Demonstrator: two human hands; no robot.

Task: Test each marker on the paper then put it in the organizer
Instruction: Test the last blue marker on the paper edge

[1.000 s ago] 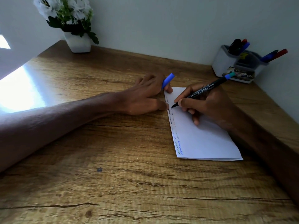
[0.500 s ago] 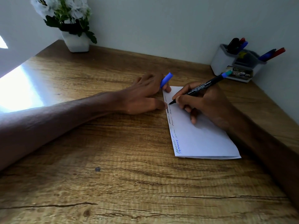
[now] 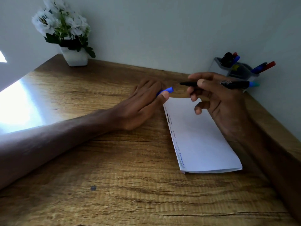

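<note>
A folded white paper [image 3: 200, 137] lies on the wooden desk, with several short test scribbles along its left edge. My right hand [image 3: 218, 101] holds a black marker [image 3: 228, 84] with a blue end level above the paper's far end, tip uncapped and pointing left. My left hand [image 3: 143, 103] rests on the desk just left of the paper and pinches the marker's blue cap [image 3: 166, 90] between its fingers. The grey organizer [image 3: 234, 70] stands at the back right against the wall, with several markers upright in it.
A white pot of white flowers [image 3: 73, 54] stands at the back left corner. The walls close the desk at the back and right. A bright patch of glare lies on the desk's left side [image 3: 14, 108].
My right hand has lifted the marker off the paper and turned it level, tip pointing left toward the cap. My left hand stays beside the paper with the cap.
</note>
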